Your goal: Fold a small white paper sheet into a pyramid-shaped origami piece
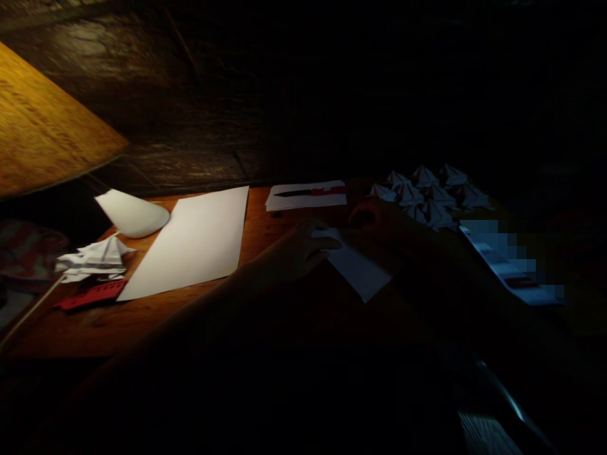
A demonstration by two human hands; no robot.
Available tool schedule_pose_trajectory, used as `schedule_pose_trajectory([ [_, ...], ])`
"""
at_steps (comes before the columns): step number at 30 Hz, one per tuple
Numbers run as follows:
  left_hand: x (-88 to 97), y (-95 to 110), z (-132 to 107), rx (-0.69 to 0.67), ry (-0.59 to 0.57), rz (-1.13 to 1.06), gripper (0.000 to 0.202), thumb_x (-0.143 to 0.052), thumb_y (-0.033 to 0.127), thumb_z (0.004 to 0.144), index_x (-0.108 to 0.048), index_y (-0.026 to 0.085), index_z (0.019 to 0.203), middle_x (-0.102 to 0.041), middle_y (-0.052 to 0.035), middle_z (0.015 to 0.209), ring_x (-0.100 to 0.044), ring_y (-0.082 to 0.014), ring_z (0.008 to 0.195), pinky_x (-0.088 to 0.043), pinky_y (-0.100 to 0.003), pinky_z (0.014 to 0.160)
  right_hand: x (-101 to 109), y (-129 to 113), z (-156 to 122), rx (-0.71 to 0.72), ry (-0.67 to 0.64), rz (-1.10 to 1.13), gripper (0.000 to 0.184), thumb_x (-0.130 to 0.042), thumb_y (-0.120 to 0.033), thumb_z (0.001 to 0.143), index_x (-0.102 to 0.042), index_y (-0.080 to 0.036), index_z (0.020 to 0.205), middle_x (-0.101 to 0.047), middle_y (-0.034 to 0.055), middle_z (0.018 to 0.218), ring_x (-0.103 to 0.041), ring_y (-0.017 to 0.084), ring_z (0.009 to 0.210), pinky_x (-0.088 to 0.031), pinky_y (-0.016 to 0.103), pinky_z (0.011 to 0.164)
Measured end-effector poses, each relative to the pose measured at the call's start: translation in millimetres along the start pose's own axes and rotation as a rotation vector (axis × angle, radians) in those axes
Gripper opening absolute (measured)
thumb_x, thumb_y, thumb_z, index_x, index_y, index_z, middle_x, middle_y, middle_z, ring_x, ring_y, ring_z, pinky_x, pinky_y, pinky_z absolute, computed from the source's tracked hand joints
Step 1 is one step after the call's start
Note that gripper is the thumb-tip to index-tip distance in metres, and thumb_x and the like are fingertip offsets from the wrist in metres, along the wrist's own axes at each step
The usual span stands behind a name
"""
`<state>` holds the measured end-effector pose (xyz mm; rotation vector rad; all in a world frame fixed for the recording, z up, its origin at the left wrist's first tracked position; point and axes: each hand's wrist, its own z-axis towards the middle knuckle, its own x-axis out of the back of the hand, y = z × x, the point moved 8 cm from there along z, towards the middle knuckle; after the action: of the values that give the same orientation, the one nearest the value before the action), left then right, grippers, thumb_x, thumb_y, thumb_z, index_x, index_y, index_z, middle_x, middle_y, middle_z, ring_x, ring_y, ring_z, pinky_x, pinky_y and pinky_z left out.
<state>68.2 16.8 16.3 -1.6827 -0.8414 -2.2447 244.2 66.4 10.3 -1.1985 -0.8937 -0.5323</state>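
A small piece of white paper (363, 268) lies partly in shadow on the wooden table, one corner pointing towards me. My left hand (301, 249) has its fingers on the paper's left edge and grips it there. Beyond the paper's far edge, my right hand (377, 218) is curled, its fingers mostly lost in the dark; it appears to hold that edge. Behind the right hand stand several folded paper shapes (434, 196) with pointed tops, grouped together. A knife (310, 191) with a dark blade and red handle rests on a stack of paper (306, 203).
Left of my hands lies a large white sheet (199, 243), beside a curled paper (133, 215). A crumpled striped paper or cloth (99, 258) and a red strip-like object (95, 295) are near a lampshade (52, 126). At right is a bluish-lit, pixelated object (502, 265).
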Motion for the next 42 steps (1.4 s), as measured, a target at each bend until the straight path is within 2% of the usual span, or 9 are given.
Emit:
schedule_pose_trajectory([
  [7, 1.1, 3, 2, -0.029, -0.002, 0.006, 0.03, -0.055, 0.019, 0.1, -0.073, 0.026, 0.124, -0.054, -0.0108, 0.136, -0.052, -0.0282, 0.13, -0.052, -0.05, 0.108, 1, -4, -1, 0.059, 0.07, -0.022, 0.028, -0.058, -0.003, 0.082, -0.075, -0.017, 0.099, -0.076, 0.0111, 0.109, -0.069, 0.023, 0.1, -0.052, 0.033, 0.087],
  [10, 1.6, 3, 2, -0.036, 0.005, -0.01, 0.032, -0.055, 0.018, 0.1, -0.072, 0.027, 0.125, -0.054, -0.0102, 0.135, -0.052, -0.0277, 0.129, -0.052, -0.05, 0.108, -2, -2, -2, 0.012, 0.062, -0.017, 0.019, -0.069, -0.018, 0.085, -0.075, -0.015, 0.102, -0.076, 0.0114, 0.105, -0.069, 0.022, 0.09, -0.051, 0.031, 0.077],
  [12, 2.2, 4, 2, -0.03, 0.013, -0.024, 0.035, -0.055, 0.017, 0.098, -0.069, 0.028, 0.129, -0.054, -0.01, 0.134, -0.053, -0.027, 0.127, -0.052, -0.049, 0.107, -3, -5, -2, 0.002, 0.061, -0.039, 0.028, -0.077, -0.031, 0.083, -0.074, -0.014, 0.105, -0.074, 0.0122, 0.104, -0.068, 0.021, 0.083, -0.049, 0.03, 0.071],
  [14, 2.5, 5, 3, -0.026, 0.02, -0.024, 0.04, -0.056, 0.015, 0.097, -0.067, 0.029, 0.133, -0.054, -0.0095, 0.133, -0.053, -0.0266, 0.125, -0.053, -0.049, 0.107, -4, -8, -2, 0.005, 0.062, -0.061, 0.033, -0.079, -0.035, 0.081, -0.074, -0.013, 0.106, -0.074, 0.0125, 0.104, -0.066, 0.02, 0.081, -0.047, 0.029, 0.069],
  [19, 0.7, 11, 5, -0.028, 0.022, 0.049, 0.04, -0.056, 0.015, 0.095, -0.068, 0.027, 0.13, -0.052, -0.0102, 0.131, -0.05, -0.029, 0.126, -0.053, -0.05, 0.106, -4, -12, -3, 0.024, 0.053, -0.053, 0.026, -0.077, -0.028, 0.081, -0.074, -0.016, 0.103, -0.075, 0.0109, 0.102, -0.065, 0.02, 0.082, -0.046, 0.029, 0.07],
  [24, -0.6, 9, 7, 0.021, -0.008, 0.084, 0.038, -0.056, 0.017, 0.094, -0.07, 0.027, 0.128, -0.05, -0.0104, 0.13, -0.05, -0.0303, 0.126, -0.052, -0.054, 0.107, -5, -10, -3, 0.0, 0.061, -0.024, 0.027, -0.078, -0.029, 0.081, -0.073, -0.016, 0.105, -0.074, 0.0113, 0.106, -0.066, 0.021, 0.084, -0.047, 0.03, 0.072],
  [31, 3.4, 6, 5, 0.003, -0.023, -0.011, 0.031, -0.056, 0.02, 0.098, -0.072, 0.027, 0.124, -0.052, -0.0102, 0.132, -0.054, -0.0275, 0.127, -0.051, -0.051, 0.11, -6, -7, -1, -0.011, 0.05, -0.016, 0.029, -0.078, -0.029, 0.08, -0.073, -0.016, 0.105, -0.074, 0.012, 0.107, -0.066, 0.021, 0.082, -0.047, 0.031, 0.071],
  [42, 4.6, 3, 4, -0.002, -0.001, -0.041, 0.027, -0.059, 0.023, 0.098, -0.071, 0.026, 0.122, -0.054, -0.0107, 0.132, -0.055, -0.0284, 0.128, -0.05, -0.052, 0.111, -5, -9, -2, 0.009, 0.057, -0.017, 0.028, -0.078, -0.031, 0.081, -0.073, -0.016, 0.103, -0.074, 0.0121, 0.106, -0.065, 0.021, 0.082, -0.047, 0.03, 0.07],
])
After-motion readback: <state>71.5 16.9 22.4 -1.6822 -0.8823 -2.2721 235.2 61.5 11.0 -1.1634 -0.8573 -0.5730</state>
